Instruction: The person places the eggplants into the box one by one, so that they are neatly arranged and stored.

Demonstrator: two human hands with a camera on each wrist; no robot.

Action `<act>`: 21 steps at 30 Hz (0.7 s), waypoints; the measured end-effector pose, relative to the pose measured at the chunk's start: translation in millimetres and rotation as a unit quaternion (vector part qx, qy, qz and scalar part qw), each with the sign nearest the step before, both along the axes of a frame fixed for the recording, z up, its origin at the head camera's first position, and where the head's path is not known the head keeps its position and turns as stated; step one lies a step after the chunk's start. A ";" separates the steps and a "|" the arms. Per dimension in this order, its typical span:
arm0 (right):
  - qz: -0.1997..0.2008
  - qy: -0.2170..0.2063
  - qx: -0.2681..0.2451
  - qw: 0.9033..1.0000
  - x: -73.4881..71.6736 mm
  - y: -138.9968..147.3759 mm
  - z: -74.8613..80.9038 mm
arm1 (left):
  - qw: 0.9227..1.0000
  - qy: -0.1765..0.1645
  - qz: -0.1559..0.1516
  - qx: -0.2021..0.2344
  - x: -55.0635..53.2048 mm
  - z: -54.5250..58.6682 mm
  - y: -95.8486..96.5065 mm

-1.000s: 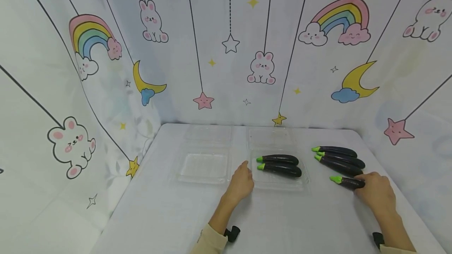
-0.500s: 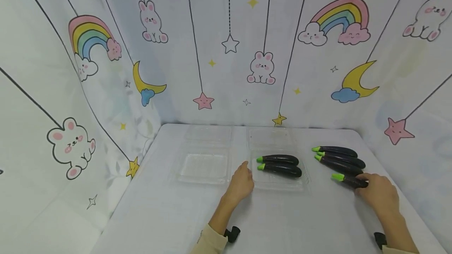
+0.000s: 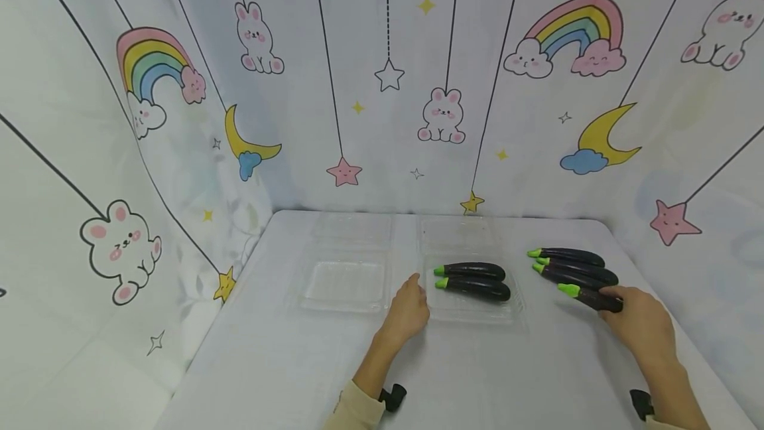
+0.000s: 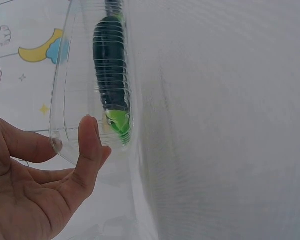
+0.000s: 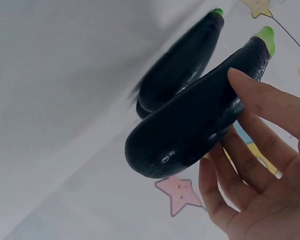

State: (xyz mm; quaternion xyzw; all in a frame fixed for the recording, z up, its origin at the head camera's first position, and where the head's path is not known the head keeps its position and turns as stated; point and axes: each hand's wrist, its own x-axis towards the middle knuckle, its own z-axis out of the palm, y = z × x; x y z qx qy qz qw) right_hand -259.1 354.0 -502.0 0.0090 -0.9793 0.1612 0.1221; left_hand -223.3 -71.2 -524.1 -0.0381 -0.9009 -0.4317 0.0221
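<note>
My right hand grips a dark purple eggplant with a bright green stem, thumb on one side and fingers on the other in the right wrist view. It is lifted just in front of several other eggplants lying at the table's right. With my left hand I pinch the near left corner of a clear plastic container; the left wrist view shows thumb and fingers on either side of its rim. Two eggplants lie side by side inside, stems pointing left.
A second clear plastic container lies with its lid folded back, left of the first. The white table meets a curtain printed with rabbits, stars and rainbows at the back and sides.
The gripped eggplant has risen off the table, moving slightly away from me and right, so it now overlaps the nearest lying eggplant in the head view. My left hand stays in place.
</note>
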 end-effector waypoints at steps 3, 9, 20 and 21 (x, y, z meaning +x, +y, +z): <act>-0.001 0.005 -0.003 1.000 1.1 -4.0 4.9 | 1.000 0.000 0.000 -0.001 -0.3 0.0 -0.1; 0.001 0.014 -0.008 1.000 4.1 -10.0 13.0 | 1.000 0.002 0.002 -0.004 -1.0 0.7 -0.3; 0.010 0.024 -0.011 1.000 9.0 -21.0 21.5 | 1.000 0.013 0.005 -0.003 -1.7 -0.3 -0.1; 0.012 0.026 -0.012 1.000 9.3 -22.0 22.0 | 1.000 0.012 0.005 -0.002 -1.5 -0.1 -0.1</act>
